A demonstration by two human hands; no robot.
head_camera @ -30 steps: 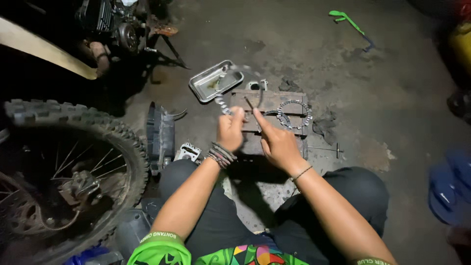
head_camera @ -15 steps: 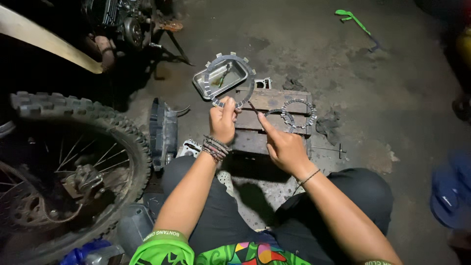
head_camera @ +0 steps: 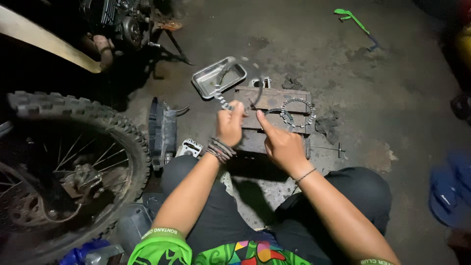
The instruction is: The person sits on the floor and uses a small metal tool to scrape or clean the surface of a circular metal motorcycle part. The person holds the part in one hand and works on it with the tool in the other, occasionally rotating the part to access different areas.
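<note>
Wheel, black knobby-tyred with wire spokes (head_camera: 64, 162), far left on the concrete floor (head_camera: 304, 54); a dark finned engine cover (head_camera: 163, 131) stands on edge just right of it. Tray, shallow rectangular bright steel (head_camera: 219, 76), lies on the floor above the hands, small parts inside, too blurred to tell apart. Left hand (head_camera: 229, 126), fingers closed around a thin toothed metal ring (head_camera: 240, 81), lifts it off the floor over the tray's right end; the ring is motion-blurred. Right hand (head_camera: 280, 142), index finger extended, the rest curled, holding nothing, points at a weathered wooden block (head_camera: 274, 98). Stack of toothed grey clutch-type plates (head_camera: 298, 114) rests on the block's right part. Judged progress: one ring is out and in hand, the stack on the block not yet handled. Green-handled tool (head_camera: 354, 20) lies well apart, upper right.
</note>
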